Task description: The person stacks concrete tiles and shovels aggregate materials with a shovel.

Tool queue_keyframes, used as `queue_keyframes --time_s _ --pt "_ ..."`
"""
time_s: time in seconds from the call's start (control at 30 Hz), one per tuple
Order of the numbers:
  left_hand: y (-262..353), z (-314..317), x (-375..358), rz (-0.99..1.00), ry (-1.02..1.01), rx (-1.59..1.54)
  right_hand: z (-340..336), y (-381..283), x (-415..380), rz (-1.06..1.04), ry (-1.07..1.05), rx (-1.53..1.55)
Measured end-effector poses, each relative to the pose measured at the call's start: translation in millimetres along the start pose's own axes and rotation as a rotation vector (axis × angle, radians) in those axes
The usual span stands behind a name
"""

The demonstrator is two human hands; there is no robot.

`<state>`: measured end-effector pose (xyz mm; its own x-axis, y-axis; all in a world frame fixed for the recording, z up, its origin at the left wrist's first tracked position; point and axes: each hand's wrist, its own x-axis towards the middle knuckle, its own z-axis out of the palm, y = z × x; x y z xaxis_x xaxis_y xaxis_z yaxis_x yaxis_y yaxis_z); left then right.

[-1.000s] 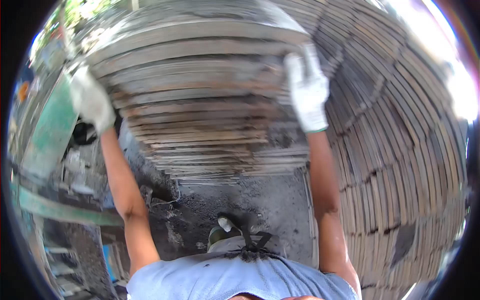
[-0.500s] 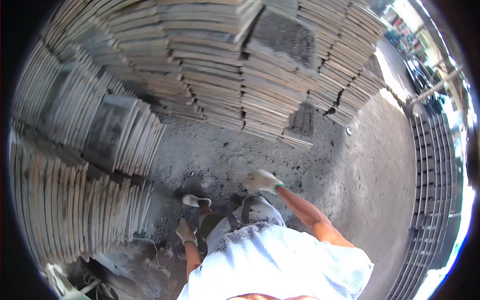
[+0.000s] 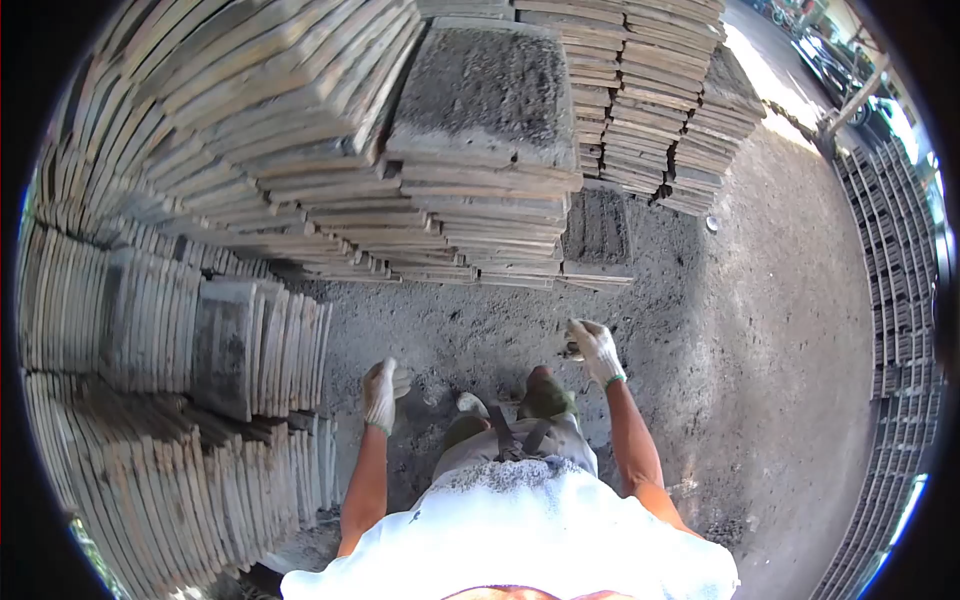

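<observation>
My left hand (image 3: 383, 393), in a pale work glove, hangs over the floor with its fingers loosely bent and nothing visible in it. It is nearest to a row of thin flat slabs (image 3: 222, 345) standing on edge at the left. My right hand (image 3: 592, 348), gloved with a green cuff edge, is held out in front with curled, slightly parted fingers, and I see nothing held. Ahead of both hands rises a tall stack of flat slabs (image 3: 490, 195), its top slab (image 3: 485, 85) dark and rough. Neither hand touches a stack.
A lower stack (image 3: 597, 225) juts out ahead of my right hand. More slabs (image 3: 200, 490) stand on edge at the lower left. Gritty floor (image 3: 780, 330) extends to the right, toward a long rack-like row (image 3: 900, 270). A parked vehicle (image 3: 830, 65) is at the far upper right.
My view has turned and come nearer the stacks. My left hand has risen forward from beside my leg; my right hand has swung out to the right.
</observation>
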<state>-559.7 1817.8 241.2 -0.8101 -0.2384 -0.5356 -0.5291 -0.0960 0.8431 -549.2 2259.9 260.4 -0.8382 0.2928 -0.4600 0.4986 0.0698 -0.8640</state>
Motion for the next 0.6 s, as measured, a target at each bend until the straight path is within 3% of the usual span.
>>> queue_keyframes --time_s 0.13,0.23,0.3,0.47,0.53,0.6 --pt "76.4 85.6 16.2 0.069 -0.188 -0.082 -64.3 -31.3 69.6 -0.158 0.122 0.053" --pt "131.7 157.1 18.7 0.149 -0.254 -0.144 -106.9 -112.0 132.8 -0.296 0.17 0.021" --pt "153.8 200.5 25.3 0.178 -0.239 -0.192 -124.2 -161.7 200.5 -0.363 0.175 0.123" --pt "182.2 271.5 39.1 0.16 -0.254 -0.403 -155.2 -278.5 359.9 -0.568 0.161 0.053" --pt "178.3 280.9 39.3 0.182 -0.234 -0.436 -157.5 -322.2 389.1 -0.616 0.111 0.017" --pt "169.1 282.7 41.8 0.195 -0.021 -0.473 -154.9 -366.3 400.4 -0.653 0.08 -0.003"
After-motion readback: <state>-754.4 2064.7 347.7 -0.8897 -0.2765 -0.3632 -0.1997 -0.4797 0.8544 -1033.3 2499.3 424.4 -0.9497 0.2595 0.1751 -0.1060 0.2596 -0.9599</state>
